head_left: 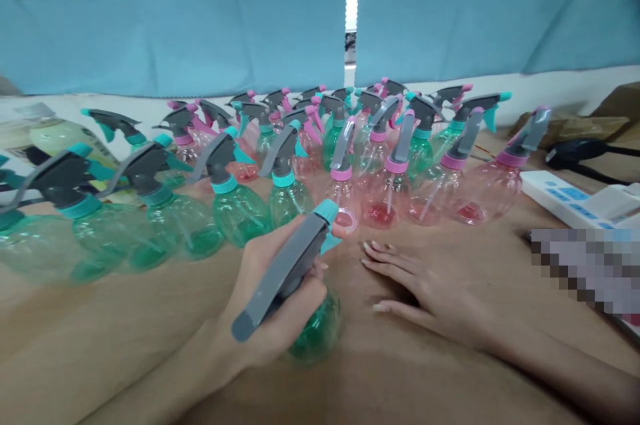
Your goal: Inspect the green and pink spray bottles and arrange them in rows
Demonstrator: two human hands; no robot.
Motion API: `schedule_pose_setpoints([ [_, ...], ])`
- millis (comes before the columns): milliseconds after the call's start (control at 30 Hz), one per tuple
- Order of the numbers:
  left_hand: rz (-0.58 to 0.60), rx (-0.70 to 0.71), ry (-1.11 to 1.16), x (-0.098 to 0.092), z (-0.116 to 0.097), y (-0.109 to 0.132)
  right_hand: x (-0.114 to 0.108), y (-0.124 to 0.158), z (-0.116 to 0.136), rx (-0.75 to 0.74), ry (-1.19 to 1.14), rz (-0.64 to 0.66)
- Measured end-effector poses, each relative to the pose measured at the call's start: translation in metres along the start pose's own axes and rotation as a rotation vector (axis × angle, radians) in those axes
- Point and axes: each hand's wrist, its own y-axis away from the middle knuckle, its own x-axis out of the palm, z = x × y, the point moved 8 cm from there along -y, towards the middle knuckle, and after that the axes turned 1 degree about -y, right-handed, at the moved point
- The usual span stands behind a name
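My left hand [280, 291] is wrapped round the neck of a green spray bottle [317, 335] with a grey head and a turquoise nozzle. The nozzle points away and to the right, and the hand covers the collar. Beside it, my right hand [415, 281] rests on the brown table [380, 378] with its fingers apart, holding nothing. Just beyond the hands stands a row of spray bottles: green ones [240, 215] on the left and pink ones [385, 201] towards the right.
More green and pink spray bottles [337, 135] crowd the back. On the right are a white power strip [560, 195], a black object [580, 157] and a blurred-out flat item [585, 271]. A pale green bottle [65, 138] stands at the left. Blue cloth [175, 18] hangs behind.
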Motion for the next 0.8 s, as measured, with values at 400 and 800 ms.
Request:
schedule_pose_setpoints([
  [400,0.037,-0.034,-0.03,-0.0015,-0.0018,0.0016,-0.0004,-0.0002,0.0006,0.012,0.011,0.014],
  [800,-0.004,0.013,0.007,-0.0037,-0.0048,0.0027,0.0006,0.0013,-0.0013,-0.003,0.033,-0.009],
])
